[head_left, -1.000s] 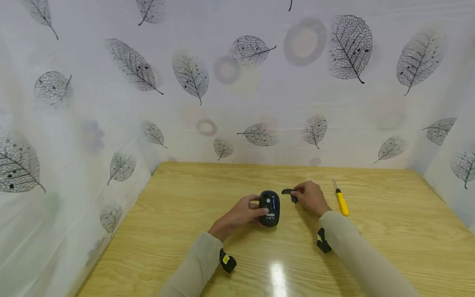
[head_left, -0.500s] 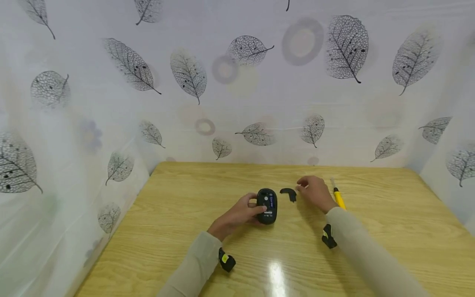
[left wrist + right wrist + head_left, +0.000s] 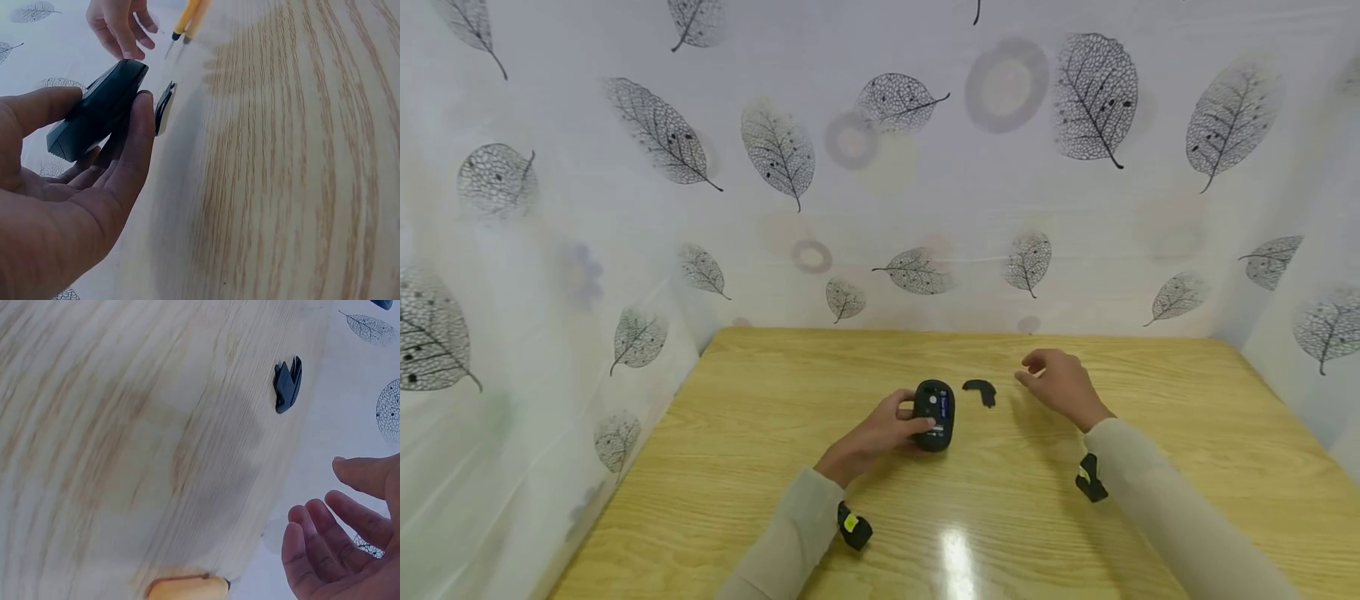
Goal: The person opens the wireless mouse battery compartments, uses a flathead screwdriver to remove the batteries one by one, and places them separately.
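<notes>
Right hand [image 3: 1062, 387], shifted rightward since the earlier frame, farther from the black cover [image 3: 985, 389]; fingers loosely bent, released. Black cover: flat on the wood-grain surface [image 3: 775, 400], between mouse and right hand. Black computer mouse [image 3: 935, 410]: grasped by the left hand's [image 3: 880, 432] fingers, underside and battery [image 3: 945, 405] showing. Yellow-handled screwdriver [image 3: 189, 589]: on the surface, seen from both wrists.

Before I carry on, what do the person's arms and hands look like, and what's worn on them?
The left sleeve and right sleeve are long, plain and pale beige. The left hand and right hand are bare. A small black device with a yellow patch sits by each cuff.
</notes>
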`<state>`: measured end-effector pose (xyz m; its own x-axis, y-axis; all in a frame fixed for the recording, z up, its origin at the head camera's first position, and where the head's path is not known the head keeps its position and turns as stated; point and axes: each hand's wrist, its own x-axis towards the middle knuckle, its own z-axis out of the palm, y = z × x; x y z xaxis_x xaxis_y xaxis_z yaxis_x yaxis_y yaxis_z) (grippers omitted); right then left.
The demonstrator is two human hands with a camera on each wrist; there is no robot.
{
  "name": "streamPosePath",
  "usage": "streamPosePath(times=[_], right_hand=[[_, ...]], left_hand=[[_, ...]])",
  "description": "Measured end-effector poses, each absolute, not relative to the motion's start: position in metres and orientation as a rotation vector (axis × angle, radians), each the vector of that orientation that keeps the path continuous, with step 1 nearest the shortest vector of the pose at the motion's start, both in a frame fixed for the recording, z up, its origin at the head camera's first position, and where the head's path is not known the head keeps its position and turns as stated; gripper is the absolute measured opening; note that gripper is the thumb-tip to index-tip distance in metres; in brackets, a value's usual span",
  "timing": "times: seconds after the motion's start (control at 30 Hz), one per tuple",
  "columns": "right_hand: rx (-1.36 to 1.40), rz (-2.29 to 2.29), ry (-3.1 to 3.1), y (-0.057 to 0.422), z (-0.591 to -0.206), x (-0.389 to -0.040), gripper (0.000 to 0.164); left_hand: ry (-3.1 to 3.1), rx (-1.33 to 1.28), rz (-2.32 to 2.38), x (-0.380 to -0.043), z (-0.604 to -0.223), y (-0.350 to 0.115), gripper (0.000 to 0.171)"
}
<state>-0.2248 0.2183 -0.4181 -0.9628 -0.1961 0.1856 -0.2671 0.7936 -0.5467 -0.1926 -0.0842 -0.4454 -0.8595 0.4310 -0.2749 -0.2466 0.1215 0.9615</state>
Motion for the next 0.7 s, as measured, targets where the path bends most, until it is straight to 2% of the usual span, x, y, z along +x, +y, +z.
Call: streamPosePath(times=[0.7], right_hand=[[0.191, 0.816, -2.959, 0.267, -0.421, -0.207, 0.043]], left_hand=[[1.94, 0.171, 1.774, -0.192, -0.447, -0.094, 0.066]])
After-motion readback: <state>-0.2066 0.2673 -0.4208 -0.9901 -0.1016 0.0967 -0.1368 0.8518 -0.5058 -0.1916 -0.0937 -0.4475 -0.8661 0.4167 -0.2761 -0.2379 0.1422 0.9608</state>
